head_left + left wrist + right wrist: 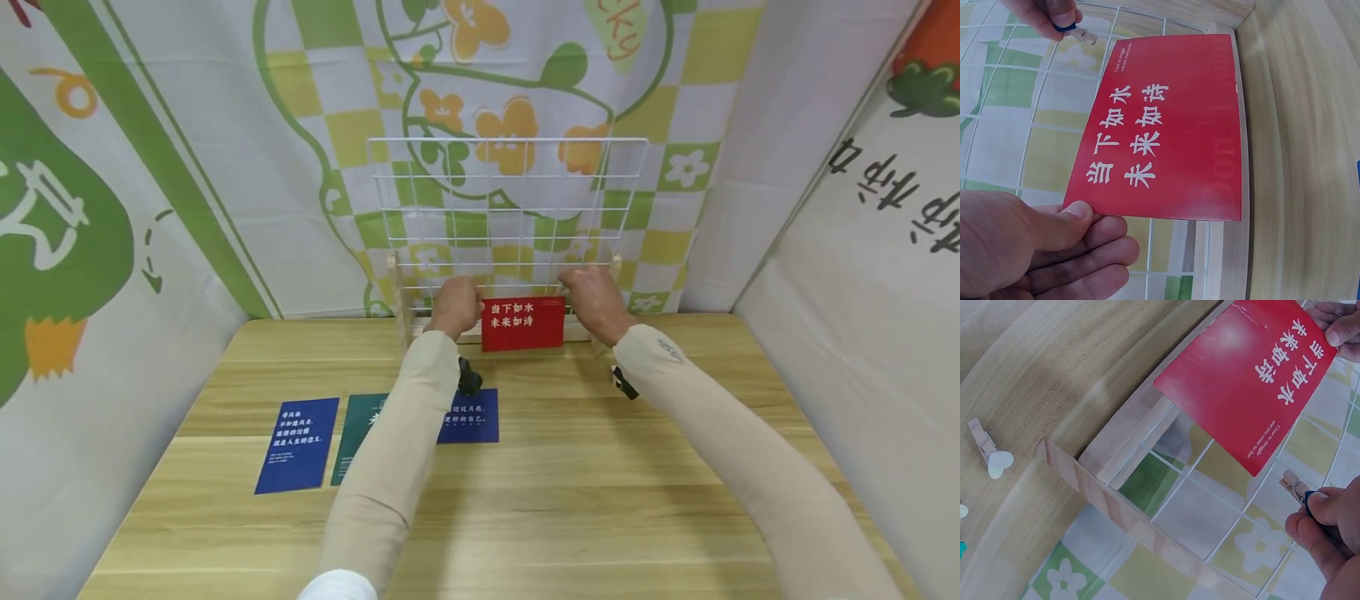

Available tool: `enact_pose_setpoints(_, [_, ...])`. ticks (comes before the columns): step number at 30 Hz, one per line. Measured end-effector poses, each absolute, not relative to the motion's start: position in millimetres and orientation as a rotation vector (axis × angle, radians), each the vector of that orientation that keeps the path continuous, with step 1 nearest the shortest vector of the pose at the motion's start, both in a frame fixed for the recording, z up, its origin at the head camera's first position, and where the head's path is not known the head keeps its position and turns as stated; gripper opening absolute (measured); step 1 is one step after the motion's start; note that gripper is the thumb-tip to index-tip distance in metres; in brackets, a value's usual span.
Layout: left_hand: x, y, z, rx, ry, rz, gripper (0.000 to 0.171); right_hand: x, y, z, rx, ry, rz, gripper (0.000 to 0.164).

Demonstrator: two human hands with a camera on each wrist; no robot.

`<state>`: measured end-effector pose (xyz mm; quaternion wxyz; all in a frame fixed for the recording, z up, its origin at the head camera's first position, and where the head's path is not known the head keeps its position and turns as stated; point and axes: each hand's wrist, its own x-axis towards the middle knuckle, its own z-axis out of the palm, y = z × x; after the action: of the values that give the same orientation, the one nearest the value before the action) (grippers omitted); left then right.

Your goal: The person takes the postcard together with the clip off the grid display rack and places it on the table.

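Observation:
A red card (522,337) with white Chinese writing is held against the lower part of a white wire grid (510,139). My left hand (455,307) pinches the card at one corner between thumb and forefinger. At the card's other side, my right hand (596,300) pinches a small wooden clothespin (1293,483) with a blue decoration on its end. A small gap separates the clothespin's tip from the card in the right wrist view. The grid stands upright in a wooden base (1127,439), and the card's lower edge hangs in front of that base.
On the table (540,517) lie a blue card (296,446), a green card (352,437) partly behind the left sleeve, and another blue card (474,417). A clothespin with a white heart (1000,464) rests on the wood. Printed cloth (315,125) hangs behind the grid.

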<state>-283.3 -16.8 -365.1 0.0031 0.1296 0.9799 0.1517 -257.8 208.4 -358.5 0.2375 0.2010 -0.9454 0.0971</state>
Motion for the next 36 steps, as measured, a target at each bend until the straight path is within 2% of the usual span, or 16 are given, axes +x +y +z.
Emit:
enact_pose_setpoints(6, [-281.5, -23.0, -364.2, 0.399, 3.078, 0.471, 0.020, -255.8, 209.0, -358.9, 0.551, -2.607, 0.273, 0.035])
enact_pose_setpoints(16, [-276.5, -35.2, -366.9, 0.403, 3.064, 0.470, 0.027, -253.5, 209.9, -361.3, 0.582, -2.561, 0.242, 0.018])
enact_pose_setpoints(31, [-271.2, -46.8, -369.4, 0.393, 3.089, 0.414, 0.020, -244.0, 214.2, -361.9, 0.558, -2.638, 0.266, 0.020])
enact_pose_setpoints(36, [-269.6, -52.3, -369.6, 0.413, 3.075, 0.427, 0.023, -240.5, 218.4, -361.1, 0.549, -2.655, 0.289, 0.024])
